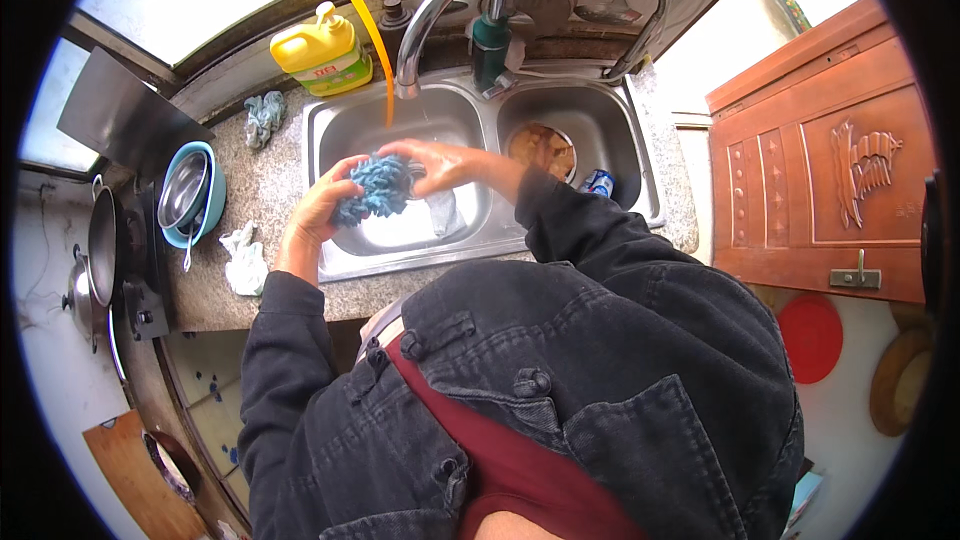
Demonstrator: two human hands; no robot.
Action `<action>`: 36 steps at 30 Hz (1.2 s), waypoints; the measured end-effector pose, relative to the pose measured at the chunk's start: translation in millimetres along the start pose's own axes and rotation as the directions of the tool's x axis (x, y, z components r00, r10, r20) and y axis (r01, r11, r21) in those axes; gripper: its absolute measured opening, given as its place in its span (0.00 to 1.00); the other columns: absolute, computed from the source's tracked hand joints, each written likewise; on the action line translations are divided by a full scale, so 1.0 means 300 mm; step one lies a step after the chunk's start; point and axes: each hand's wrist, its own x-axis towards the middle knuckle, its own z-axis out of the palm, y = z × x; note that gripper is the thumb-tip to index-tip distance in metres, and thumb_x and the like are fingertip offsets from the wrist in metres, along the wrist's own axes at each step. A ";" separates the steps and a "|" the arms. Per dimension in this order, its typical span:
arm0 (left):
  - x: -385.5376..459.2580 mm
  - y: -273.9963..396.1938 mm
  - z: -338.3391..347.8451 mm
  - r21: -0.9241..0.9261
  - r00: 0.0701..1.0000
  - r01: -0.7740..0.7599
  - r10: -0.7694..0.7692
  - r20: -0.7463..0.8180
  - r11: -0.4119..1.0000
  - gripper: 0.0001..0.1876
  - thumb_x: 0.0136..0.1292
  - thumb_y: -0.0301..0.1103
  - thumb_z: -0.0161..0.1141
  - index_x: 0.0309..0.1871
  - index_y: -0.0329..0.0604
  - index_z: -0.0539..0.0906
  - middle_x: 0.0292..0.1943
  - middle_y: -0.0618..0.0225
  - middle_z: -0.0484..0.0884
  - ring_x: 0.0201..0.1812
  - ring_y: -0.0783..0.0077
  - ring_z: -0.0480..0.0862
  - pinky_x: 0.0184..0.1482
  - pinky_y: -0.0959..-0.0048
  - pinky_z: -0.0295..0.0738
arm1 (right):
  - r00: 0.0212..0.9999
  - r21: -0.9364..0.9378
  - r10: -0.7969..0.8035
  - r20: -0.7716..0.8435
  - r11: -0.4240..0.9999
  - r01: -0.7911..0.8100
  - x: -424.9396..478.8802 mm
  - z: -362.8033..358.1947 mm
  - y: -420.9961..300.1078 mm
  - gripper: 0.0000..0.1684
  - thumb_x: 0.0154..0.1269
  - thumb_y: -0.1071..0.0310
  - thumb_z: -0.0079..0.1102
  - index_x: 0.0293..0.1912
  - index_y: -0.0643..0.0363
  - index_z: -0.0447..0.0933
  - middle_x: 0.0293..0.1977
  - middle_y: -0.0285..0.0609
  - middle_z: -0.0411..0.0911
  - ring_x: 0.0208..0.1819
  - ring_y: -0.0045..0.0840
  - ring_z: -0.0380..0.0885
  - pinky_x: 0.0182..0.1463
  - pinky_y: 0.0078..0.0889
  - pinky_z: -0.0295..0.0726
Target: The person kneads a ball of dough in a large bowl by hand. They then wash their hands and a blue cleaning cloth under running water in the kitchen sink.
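Over the left basin (341, 142) of a double stainless-steel sink, I hold a blue shaggy chenille-like cloth (379, 184) between both hands. My left hand (319, 202) grips its left side, thumb on top. The fingers and thumb of my right hand (439, 165) curve round its right end. Something shiny shows between the right thumb and fingers; I cannot tell what it is. Below, a grey cloth-like piece (444, 211) lies in the basin. The chrome gooseneck faucet (409, 52) arches above the basin, and a yellow hose (360, 0) hangs into it.
The right basin (604, 109) holds a round container of light-brown pieces (544, 152) and a blue-and-white can (598, 183). A yellow detergent jug (322, 52) stands behind the sink. Leftward are rags (244, 259), a turquoise basin (215, 199) and a wok (105, 240). A wooden door (817, 165) stands right.
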 end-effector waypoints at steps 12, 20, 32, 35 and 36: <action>0.076 -0.114 -0.016 0.045 0.960 -0.058 0.068 -0.270 0.997 0.14 0.65 0.38 0.48 0.49 0.39 0.73 0.38 0.65 0.79 0.35 0.73 0.81 0.35 0.70 0.80 | 0.857 0.573 0.388 -0.340 0.808 -0.138 0.062 0.121 -0.004 0.18 0.53 0.69 0.63 0.43 0.65 0.74 0.35 0.40 0.79 0.36 0.18 0.76 0.42 0.23 0.75; 0.029 -0.164 0.113 -0.184 0.989 -0.075 0.049 -0.143 0.980 0.28 0.59 0.47 0.61 0.60 0.53 0.65 0.53 0.67 0.70 0.51 0.73 0.74 0.47 0.68 0.77 | 0.701 0.338 0.365 -0.612 0.923 -0.186 0.054 0.255 -0.034 0.28 0.48 0.63 0.65 0.47 0.65 0.70 0.40 0.48 0.78 0.43 0.32 0.78 0.47 0.32 0.75; 0.043 -0.097 -0.055 -0.210 0.965 0.124 -0.167 -0.202 0.970 0.15 0.48 0.21 0.59 0.42 0.34 0.75 0.33 0.60 0.78 0.32 0.63 0.81 0.33 0.66 0.81 | 0.958 -0.207 0.058 -0.281 0.971 -0.120 0.041 0.148 -0.105 0.30 0.47 0.78 0.53 0.54 0.63 0.66 0.46 0.47 0.69 0.49 0.31 0.70 0.49 0.35 0.72; 0.052 -0.073 -0.085 -0.316 0.966 0.215 -0.249 -0.070 0.924 0.12 0.48 0.22 0.60 0.38 0.37 0.75 0.27 0.66 0.75 0.25 0.73 0.76 0.22 0.79 0.71 | 0.854 -0.662 -0.371 -0.365 0.749 0.042 0.031 0.127 -0.091 0.38 0.44 0.79 0.55 0.59 0.49 0.65 0.55 0.48 0.64 0.55 0.43 0.65 0.56 0.42 0.67; 0.054 -0.073 -0.099 -0.288 0.974 0.200 -0.222 -0.043 0.936 0.10 0.50 0.24 0.60 0.36 0.37 0.74 0.26 0.65 0.74 0.23 0.75 0.74 0.20 0.81 0.67 | 0.833 -0.733 -0.494 -0.249 0.659 0.171 0.036 0.109 -0.103 0.39 0.46 0.78 0.55 0.60 0.45 0.64 0.58 0.46 0.62 0.58 0.42 0.63 0.57 0.43 0.66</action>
